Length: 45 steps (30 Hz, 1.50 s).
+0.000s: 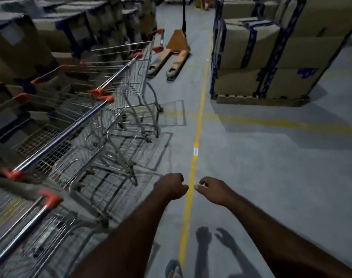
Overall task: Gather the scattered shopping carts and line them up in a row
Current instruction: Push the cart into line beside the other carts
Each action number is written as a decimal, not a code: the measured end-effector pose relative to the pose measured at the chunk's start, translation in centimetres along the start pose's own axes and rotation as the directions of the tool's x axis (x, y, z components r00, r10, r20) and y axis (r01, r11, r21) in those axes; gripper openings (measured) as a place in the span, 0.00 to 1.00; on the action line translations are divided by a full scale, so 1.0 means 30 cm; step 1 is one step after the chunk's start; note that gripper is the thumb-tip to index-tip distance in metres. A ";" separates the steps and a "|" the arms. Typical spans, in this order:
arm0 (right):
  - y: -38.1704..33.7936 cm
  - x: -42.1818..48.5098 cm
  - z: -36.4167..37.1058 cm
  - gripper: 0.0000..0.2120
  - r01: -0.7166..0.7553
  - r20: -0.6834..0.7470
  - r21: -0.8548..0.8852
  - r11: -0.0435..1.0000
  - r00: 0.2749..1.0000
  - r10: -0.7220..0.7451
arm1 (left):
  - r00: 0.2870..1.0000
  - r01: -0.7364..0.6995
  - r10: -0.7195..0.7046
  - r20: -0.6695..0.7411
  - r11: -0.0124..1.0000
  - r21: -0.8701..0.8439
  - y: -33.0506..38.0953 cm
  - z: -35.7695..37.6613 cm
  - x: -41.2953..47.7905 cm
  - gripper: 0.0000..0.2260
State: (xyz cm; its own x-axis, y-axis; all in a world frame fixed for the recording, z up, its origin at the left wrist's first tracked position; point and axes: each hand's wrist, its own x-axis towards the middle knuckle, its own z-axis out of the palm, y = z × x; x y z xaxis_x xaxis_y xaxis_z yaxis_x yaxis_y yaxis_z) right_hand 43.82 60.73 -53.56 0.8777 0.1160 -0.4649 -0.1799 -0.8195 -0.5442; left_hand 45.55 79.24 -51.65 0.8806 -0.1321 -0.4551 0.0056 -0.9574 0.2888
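Several wire shopping carts [103, 117] with chrome handles and red end caps stand side by side along the left, handles facing the aisle. The farthest cart [141, 77] sits a little ahead of the others. Another cart handle [26, 223] crosses the lower left corner. My left hand [171, 188] is curled into a loose fist over the floor, holding nothing, to the right of the carts and apart from them. Just beside it, over the yellow floor line, my right hand [210, 189] hangs with fingers bent and slightly apart, also holding nothing.
An orange pallet jack [175, 51] is parked beyond the carts. Stacked cardboard boxes [271, 57] on a pallet stand at the right, more boxes [30, 37] behind the carts on the left. A yellow line [197, 137] runs down the grey aisle floor.
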 end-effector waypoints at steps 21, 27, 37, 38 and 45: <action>0.087 1.272 -1.123 0.25 0.156 -0.018 0.035 0.987 0.988 -0.155 | 0.994 0.075 -0.074 -0.085 0.997 0.006 0.573 -0.682 1.342 0.23; -0.049 1.614 -1.343 0.26 0.245 0.001 -0.006 0.969 0.969 -0.245 | 0.979 0.073 -0.075 -0.189 0.997 -0.018 0.586 -0.920 1.678 0.22; -0.384 2.245 -1.614 0.26 0.335 0.009 -0.109 0.936 0.942 -0.337 | 0.937 0.085 -0.121 -0.328 0.989 -0.122 0.435 -1.390 2.265 0.20; -0.432 2.306 -1.643 0.25 0.352 -0.006 -0.109 0.930 0.935 -0.355 | 0.931 0.080 -0.122 -0.345 0.988 -0.134 0.423 -1.446 2.309 0.21; -0.755 2.718 -1.754 0.23 0.472 0.010 -0.124 0.873 0.880 -0.475 | 0.824 0.120 -0.229 -0.518 0.965 -0.235 0.284 -1.745 2.569 0.16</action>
State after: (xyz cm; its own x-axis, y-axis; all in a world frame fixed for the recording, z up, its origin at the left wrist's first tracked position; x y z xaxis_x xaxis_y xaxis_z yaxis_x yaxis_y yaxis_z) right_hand 142.84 59.23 -42.40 0.8533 0.4970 -0.1576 0.3128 -0.7298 -0.6079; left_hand 138.27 74.36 -40.17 0.9700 0.2430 -0.0053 0.2225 -0.8789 0.4220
